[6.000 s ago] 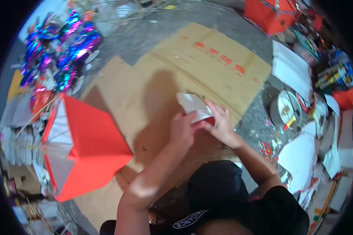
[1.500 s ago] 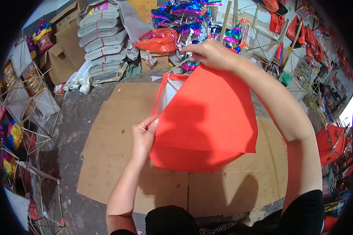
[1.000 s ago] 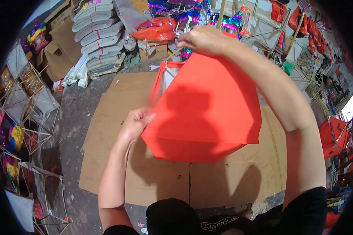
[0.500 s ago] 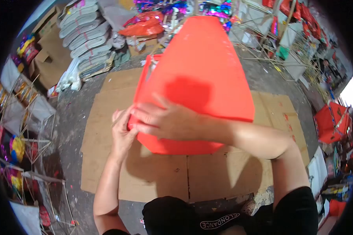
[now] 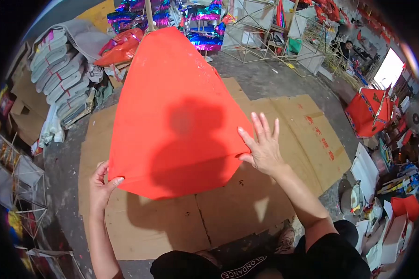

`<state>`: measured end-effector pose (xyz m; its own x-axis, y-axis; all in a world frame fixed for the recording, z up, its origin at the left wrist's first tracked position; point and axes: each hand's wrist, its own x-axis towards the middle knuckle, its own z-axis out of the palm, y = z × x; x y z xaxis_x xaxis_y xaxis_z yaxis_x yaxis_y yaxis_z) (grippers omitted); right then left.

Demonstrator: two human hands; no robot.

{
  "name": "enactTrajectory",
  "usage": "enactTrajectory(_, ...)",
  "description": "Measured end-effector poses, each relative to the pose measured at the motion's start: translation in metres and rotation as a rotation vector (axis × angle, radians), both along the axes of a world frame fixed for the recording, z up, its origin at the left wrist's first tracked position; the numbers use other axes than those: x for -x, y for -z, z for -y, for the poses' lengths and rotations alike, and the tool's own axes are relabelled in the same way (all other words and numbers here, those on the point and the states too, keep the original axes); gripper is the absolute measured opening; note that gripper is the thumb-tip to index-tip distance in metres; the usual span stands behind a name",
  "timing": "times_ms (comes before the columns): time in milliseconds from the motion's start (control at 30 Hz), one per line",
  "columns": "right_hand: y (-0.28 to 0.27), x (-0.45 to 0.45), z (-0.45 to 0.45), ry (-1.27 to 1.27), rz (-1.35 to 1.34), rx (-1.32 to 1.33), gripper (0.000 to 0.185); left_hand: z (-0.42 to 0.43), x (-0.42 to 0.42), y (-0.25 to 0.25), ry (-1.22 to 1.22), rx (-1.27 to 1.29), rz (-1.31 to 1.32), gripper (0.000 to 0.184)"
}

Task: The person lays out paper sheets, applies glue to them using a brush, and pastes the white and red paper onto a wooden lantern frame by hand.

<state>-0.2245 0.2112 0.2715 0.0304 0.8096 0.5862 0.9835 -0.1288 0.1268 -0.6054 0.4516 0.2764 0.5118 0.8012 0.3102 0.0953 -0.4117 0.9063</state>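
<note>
A large red tapered, box-like form with a smooth paper-like or cloth-like covering stands over the cardboard, its narrow end away from me. My left hand grips its near left corner, thumb on top and fingers round the edge. At the right edge, my right hand has its fingers spread, with the thumb touching the red covering. Shadows of a head and shoulders fall across the red face. The underside of the form is hidden.
Flattened cardboard lies on the grey floor. A stack of folded grey sheets stands at the left, thin stick frames at the back. A red box sits at the right. A person is in the far right background.
My right hand has moved from beside my left hand to the right edge, fingers spreading. The red form has turned and shifted left in view; my left hand still holds its near left corner.
</note>
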Motion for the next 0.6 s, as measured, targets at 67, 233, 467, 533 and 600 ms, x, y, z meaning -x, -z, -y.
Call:
enactTrajectory(67,-0.002,0.013,0.001,-0.034,-0.036,-0.126,0.083,0.016,-0.016,-0.025,-0.106,-0.024,0.129,0.044)
enactTrajectory(233,-0.011,0.044,-0.024,-0.059,-0.095,-0.337,0.062,0.007,-0.083,-0.109,-0.077,-1.156,-0.271,0.029)
enactTrajectory(467,0.014,0.057,-0.031,0.022,-0.301,-0.417,0.050,-0.025,-0.213,-0.167,0.044,-1.624,-0.282,0.035)
enactTrajectory(533,0.019,0.055,-0.028,0.020,-0.313,-0.430,0.049,-0.027,-0.221,-0.175,0.061,-1.676,-0.272,0.026)
enactTrajectory(600,0.018,0.053,-0.026,-0.022,-0.342,-0.463,0.046,-0.023,-0.226,-0.182,0.092,-1.695,-0.314,0.020)
